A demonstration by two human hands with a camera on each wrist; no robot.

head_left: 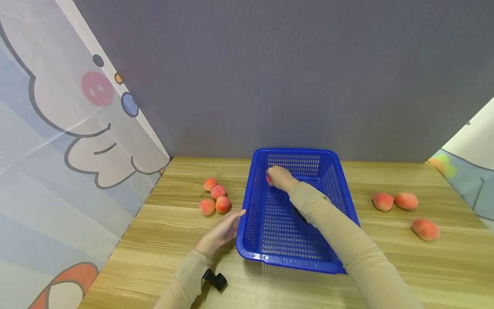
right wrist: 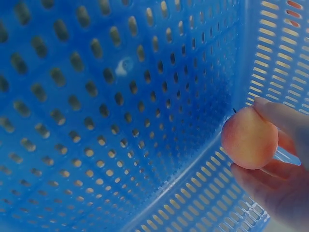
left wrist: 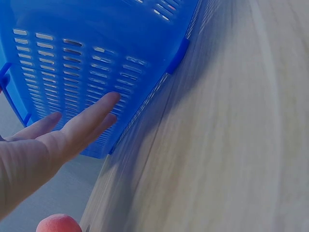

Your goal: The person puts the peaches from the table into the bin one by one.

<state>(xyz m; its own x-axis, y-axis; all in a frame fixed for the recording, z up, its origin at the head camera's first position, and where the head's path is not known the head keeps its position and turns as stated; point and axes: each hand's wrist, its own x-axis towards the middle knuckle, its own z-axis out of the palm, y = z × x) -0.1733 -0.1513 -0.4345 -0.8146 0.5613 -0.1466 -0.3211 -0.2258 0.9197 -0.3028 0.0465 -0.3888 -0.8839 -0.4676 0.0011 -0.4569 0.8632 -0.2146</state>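
My right hand (head_left: pixel 281 177) reaches into a blue plastic basket (head_left: pixel 297 262), near its far left part. Its thumb and fingers pinch a round, yellow-pink peach (right wrist: pixel 249 138) with a short dark stem, held by the basket's perforated wall. At the basket's left side is my left hand (head_left: pixel 221 234). The thumb lies at the rim, while the other fingers (left wrist: pixel 91 116) stretch out nearly straight along the slotted outer wall. Just beyond that hand, a cluster of several peaches (head_left: pixel 223 204) sits on the wooden table (head_left: pixel 154 249).
Three more peaches (head_left: pixel 426 229) lie on the table to the right of the basket. A grey partition (head_left: pixel 293 77) stands behind the table. Printed cartoon cloth (head_left: pixel 77 171) hangs at the left. A small black device (head_left: pixel 216 280) is strapped to the left wrist.
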